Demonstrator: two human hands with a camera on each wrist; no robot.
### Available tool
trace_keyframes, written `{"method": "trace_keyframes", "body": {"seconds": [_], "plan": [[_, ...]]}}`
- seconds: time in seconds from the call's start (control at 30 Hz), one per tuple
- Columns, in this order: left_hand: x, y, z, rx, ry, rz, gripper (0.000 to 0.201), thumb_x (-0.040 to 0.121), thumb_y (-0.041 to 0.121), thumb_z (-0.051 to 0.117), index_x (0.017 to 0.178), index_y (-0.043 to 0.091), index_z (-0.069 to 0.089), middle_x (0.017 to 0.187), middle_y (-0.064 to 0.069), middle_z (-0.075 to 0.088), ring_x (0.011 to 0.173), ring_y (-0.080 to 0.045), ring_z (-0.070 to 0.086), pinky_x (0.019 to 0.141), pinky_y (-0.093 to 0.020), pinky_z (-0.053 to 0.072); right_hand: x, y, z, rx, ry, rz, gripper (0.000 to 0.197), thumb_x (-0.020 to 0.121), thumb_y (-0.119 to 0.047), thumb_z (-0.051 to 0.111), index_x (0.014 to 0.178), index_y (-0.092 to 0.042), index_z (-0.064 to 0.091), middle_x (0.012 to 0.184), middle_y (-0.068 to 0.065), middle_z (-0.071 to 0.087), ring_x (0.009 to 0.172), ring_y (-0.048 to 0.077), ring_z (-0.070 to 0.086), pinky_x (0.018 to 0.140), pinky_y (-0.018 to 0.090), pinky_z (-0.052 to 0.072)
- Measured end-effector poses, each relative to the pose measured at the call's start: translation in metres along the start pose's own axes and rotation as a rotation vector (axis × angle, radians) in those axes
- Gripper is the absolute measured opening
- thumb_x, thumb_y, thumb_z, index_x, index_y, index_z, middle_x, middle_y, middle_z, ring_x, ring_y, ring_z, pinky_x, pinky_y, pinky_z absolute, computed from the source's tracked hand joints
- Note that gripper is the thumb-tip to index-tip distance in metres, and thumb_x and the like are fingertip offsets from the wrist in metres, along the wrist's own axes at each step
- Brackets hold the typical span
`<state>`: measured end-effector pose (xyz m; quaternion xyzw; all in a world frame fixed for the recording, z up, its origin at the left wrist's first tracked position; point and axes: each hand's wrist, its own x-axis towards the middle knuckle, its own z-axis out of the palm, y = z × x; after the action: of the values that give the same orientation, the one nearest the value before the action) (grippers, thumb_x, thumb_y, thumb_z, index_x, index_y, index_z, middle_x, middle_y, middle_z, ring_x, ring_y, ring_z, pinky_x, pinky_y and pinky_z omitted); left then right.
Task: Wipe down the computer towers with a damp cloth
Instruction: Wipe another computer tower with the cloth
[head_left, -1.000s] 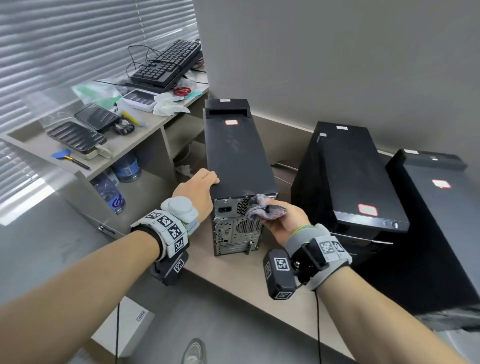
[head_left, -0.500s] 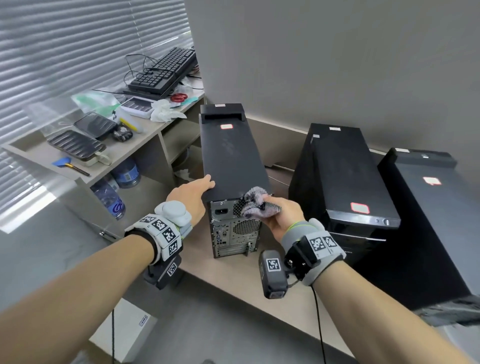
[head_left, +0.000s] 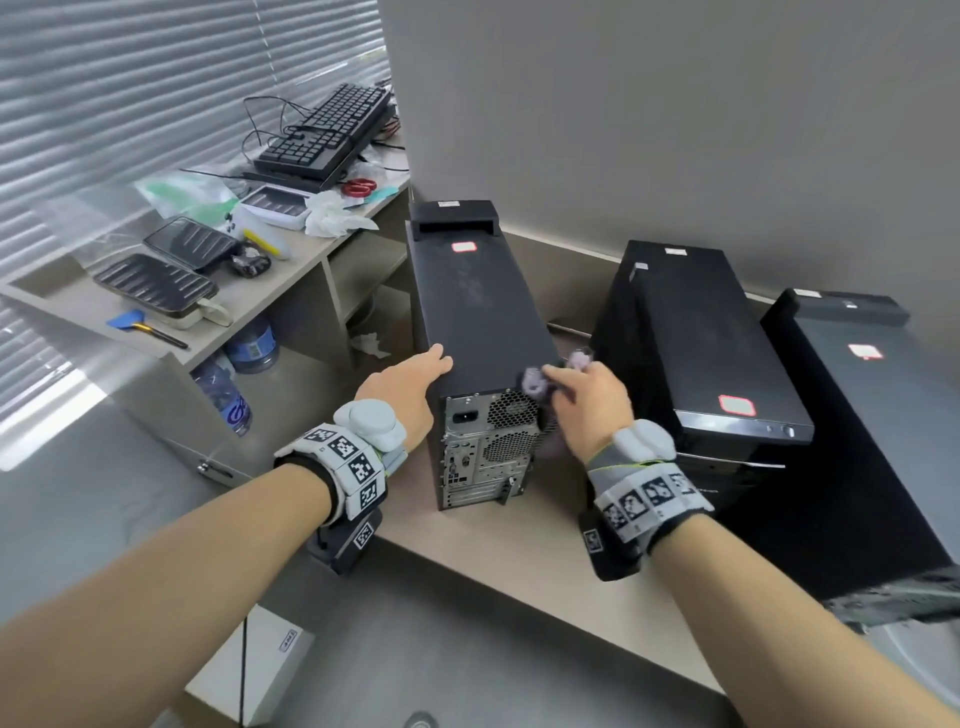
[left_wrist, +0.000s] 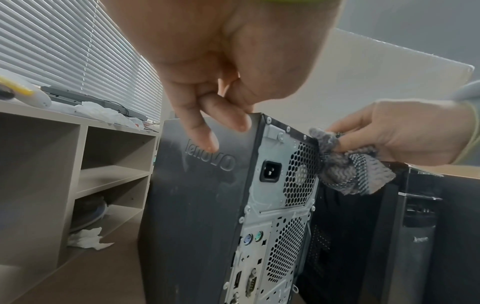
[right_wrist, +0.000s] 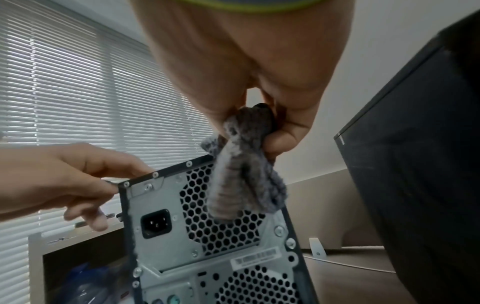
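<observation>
Desk (head_left: 519, 561) by grey wall — left hand (head_left: 410, 384) flat, steadying tower (head_left: 478, 312), right hand (head_left: 587, 400) pinching cloth (head_left: 535, 382) at its rear corner — side panel likely next.

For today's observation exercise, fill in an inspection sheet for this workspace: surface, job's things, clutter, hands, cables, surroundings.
Surface: beige desk, towers standing on it.
Job's things: three black towers; nearest tower dusty on top; grey cloth at its rear right edge.
Clutter: keyboards, scissors, trays, tissue on the side shelf; bottles below.
Hands: left hand steadies the tower; right hand pinches the cloth.
Cables: keyboard cords.
Surroundings: window blinds, grey wall.
</observation>
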<state>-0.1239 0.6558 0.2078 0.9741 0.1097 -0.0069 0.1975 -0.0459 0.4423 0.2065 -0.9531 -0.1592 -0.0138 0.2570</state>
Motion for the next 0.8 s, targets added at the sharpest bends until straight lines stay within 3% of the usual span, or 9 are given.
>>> {"method": "trace_keyframes", "body": {"seconds": [0.1, 0.17, 0.23, 0.3, 0.37, 0.43, 0.53, 0.67, 0.8], "plan": [[0.000, 0.003, -0.001, 0.020, -0.016, -0.001, 0.078, 0.081, -0.005, 0.045, 0.150, 0.030, 0.030, 0.158, 0.018, 0.019, 0.141, -0.012, 0.032, 0.110, -0.027, 0.030, -0.004, -0.012, 0.006, -0.092, -0.055, -0.092, 0.033, 0.093, -0.018, 0.050, 0.124, -0.024, 0.063, 0.120, 0.009, 0.053, 0.111, 0.027, 0.052, 0.085, 0.028, 0.040], [0.000, 0.004, -0.002, 0.029, -0.010, -0.007, 0.078, 0.081, -0.004, 0.045, 0.149, 0.031, 0.030, 0.157, 0.019, 0.019, 0.141, -0.011, 0.032, 0.109, -0.027, 0.032, -0.014, -0.032, 0.020, -0.042, -0.135, -0.248, 0.035, 0.094, -0.018, 0.050, 0.127, -0.022, 0.061, 0.117, 0.012, 0.054, 0.108, 0.028, 0.052, 0.086, 0.030, 0.041], [0.000, 0.002, -0.004, 0.035, -0.024, -0.004, 0.080, 0.080, -0.004, 0.046, 0.149, 0.033, 0.029, 0.157, 0.020, 0.018, 0.141, -0.010, 0.031, 0.109, -0.026, 0.033, -0.022, -0.033, 0.030, 0.025, -0.148, -0.280, 0.034, 0.092, -0.017, 0.054, 0.125, -0.020, 0.063, 0.109, 0.013, 0.056, 0.102, 0.029, 0.053, 0.086, 0.031, 0.041], [0.000, 0.002, -0.005, 0.034, -0.033, -0.002, 0.082, 0.078, -0.005, 0.046, 0.149, 0.033, 0.029, 0.157, 0.020, 0.018, 0.141, -0.010, 0.032, 0.108, -0.027, 0.034, -0.024, -0.016, 0.038, 0.061, -0.150, -0.172, 0.027, 0.089, -0.019, 0.059, 0.114, -0.021, 0.070, 0.099, 0.010, 0.060, 0.093, 0.025, 0.055, 0.082, 0.030, 0.044], [-0.001, 0.001, -0.005, 0.025, -0.035, 0.004, 0.083, 0.078, -0.006, 0.046, 0.149, 0.032, 0.029, 0.158, 0.019, 0.018, 0.141, -0.011, 0.032, 0.108, -0.028, 0.035, -0.026, 0.002, 0.044, 0.205, -0.179, 0.063, 0.014, 0.085, -0.016, 0.063, 0.094, -0.018, 0.073, 0.084, 0.005, 0.064, 0.080, 0.023, 0.058, 0.069, 0.026, 0.047], [-0.002, 0.001, -0.005, 0.023, -0.029, 0.014, 0.083, 0.078, -0.008, 0.046, 0.150, 0.030, 0.030, 0.158, 0.018, 0.019, 0.141, -0.011, 0.032, 0.108, -0.028, 0.035, -0.024, 0.006, 0.047, 0.627, -0.202, 0.400, 0.012, 0.084, -0.005, 0.063, 0.077, -0.014, 0.067, 0.070, 0.007, 0.059, 0.065, 0.023, 0.056, 0.056, 0.025, 0.049], [-0.002, 0.000, -0.004, 0.016, -0.006, 0.035, 0.080, 0.080, -0.008, 0.046, 0.149, 0.029, 0.031, 0.157, 0.017, 0.020, 0.141, -0.010, 0.031, 0.109, -0.026, 0.033, -0.022, -0.011, 0.048, 1.218, -0.235, 0.730, 0.011, 0.086, 0.007, 0.059, 0.080, -0.002, 0.058, 0.076, 0.016, 0.057, 0.067, 0.026, 0.058, 0.052, 0.036, 0.055], [-0.002, -0.004, -0.002, 0.004, 0.010, 0.046, 0.076, 0.081, -0.006, 0.045, 0.148, 0.029, 0.033, 0.157, 0.016, 0.022, 0.140, -0.011, 0.033, 0.109, -0.028, 0.033, -0.024, -0.032, 0.047, 1.395, -0.350, 0.704, 0.018, 0.086, 0.016, 0.050, 0.073, 0.004, 0.052, 0.056, 0.014, 0.054, 0.053, 0.023, 0.059, 0.055, 0.032, 0.057], [-0.002, -0.003, 0.000, -0.010, 0.029, 0.056, 0.077, 0.081, -0.005, 0.046, 0.148, 0.029, 0.033, 0.157, 0.016, 0.022, 0.140, -0.010, 0.033, 0.108, -0.025, 0.031, -0.024, -0.052, 0.062, 1.390, -0.338, 0.672, 0.021, 0.085, 0.014, 0.056, 0.102, 0.004, 0.050, 0.059, 0.013, 0.061, 0.046, 0.018, 0.062, 0.048, 0.027, 0.055]]}}
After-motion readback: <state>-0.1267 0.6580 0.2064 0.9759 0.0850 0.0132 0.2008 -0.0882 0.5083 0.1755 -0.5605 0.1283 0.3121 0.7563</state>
